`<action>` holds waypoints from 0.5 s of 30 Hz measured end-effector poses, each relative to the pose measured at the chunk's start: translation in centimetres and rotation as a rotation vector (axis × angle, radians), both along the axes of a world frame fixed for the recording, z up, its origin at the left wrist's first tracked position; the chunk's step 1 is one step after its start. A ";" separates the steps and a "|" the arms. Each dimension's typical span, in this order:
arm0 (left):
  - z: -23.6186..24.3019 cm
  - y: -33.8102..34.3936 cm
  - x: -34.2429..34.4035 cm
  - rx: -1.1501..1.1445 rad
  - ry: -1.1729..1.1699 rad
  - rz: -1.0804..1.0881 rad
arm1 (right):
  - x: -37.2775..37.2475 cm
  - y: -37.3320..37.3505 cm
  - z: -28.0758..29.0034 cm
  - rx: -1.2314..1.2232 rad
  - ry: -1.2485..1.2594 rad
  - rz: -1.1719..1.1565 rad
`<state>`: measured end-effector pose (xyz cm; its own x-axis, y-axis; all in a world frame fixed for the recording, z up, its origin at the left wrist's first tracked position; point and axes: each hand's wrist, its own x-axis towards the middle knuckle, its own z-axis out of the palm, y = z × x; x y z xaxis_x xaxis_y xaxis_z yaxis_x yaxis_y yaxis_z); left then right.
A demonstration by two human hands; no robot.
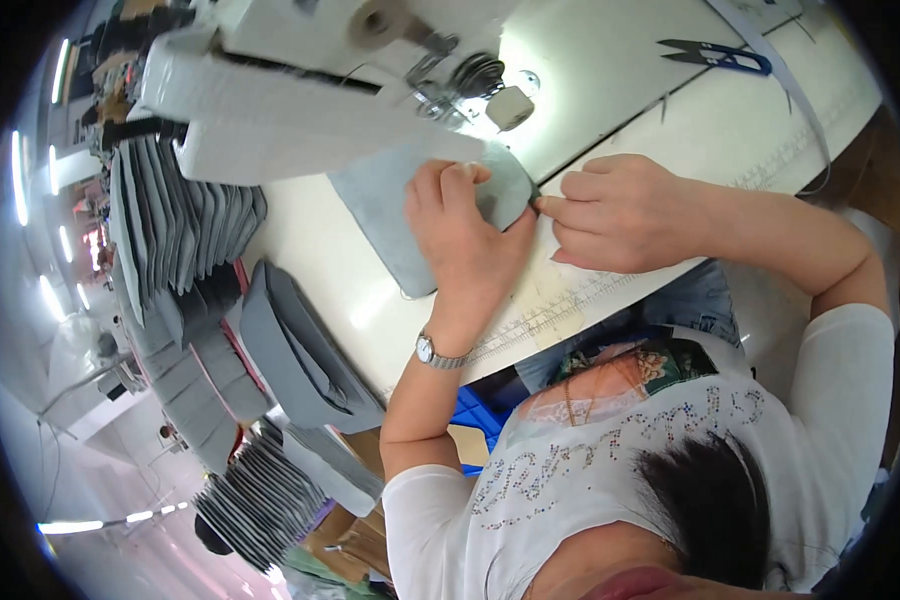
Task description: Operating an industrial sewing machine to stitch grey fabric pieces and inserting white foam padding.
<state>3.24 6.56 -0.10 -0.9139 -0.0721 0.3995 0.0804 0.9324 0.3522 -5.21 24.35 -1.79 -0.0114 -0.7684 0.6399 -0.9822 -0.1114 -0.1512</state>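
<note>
A grey fabric piece [375,210] with a rounded corner lies on the white sewing table, partly beneath the arm of a white sewing machine [280,130]. My left hand [460,225], wearing a wristwatch [427,349], rests on the fabric with its fingers curled and its thumb near the rounded edge. At that edge, the fingers of my right hand [615,215] are pinched together on the fabric's corner. The lit needle area [480,85] is just beyond both hands; the fabric's far end is hidden by the machine.
Blue-handled thread snips [725,57] lie at the far right, beside a pale strip [795,90]. A printed ruler scale [540,318] runs along the table's near edge. Stacked grey pieces [175,220] and folded grey panels [305,350] stand to the left, with another stack [260,500] lower down.
</note>
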 end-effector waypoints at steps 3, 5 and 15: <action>-0.3 -0.5 0.6 0.021 0.016 -0.059 | 0.2 0.2 -0.4 -0.041 0.023 0.004; -0.3 -1.6 0.8 0.099 -0.003 -0.329 | 0.2 0.2 -0.4 -0.022 0.021 -0.007; 0.2 -2.4 0.7 -0.064 0.120 -0.456 | 0.4 0.0 0.5 0.059 0.024 0.000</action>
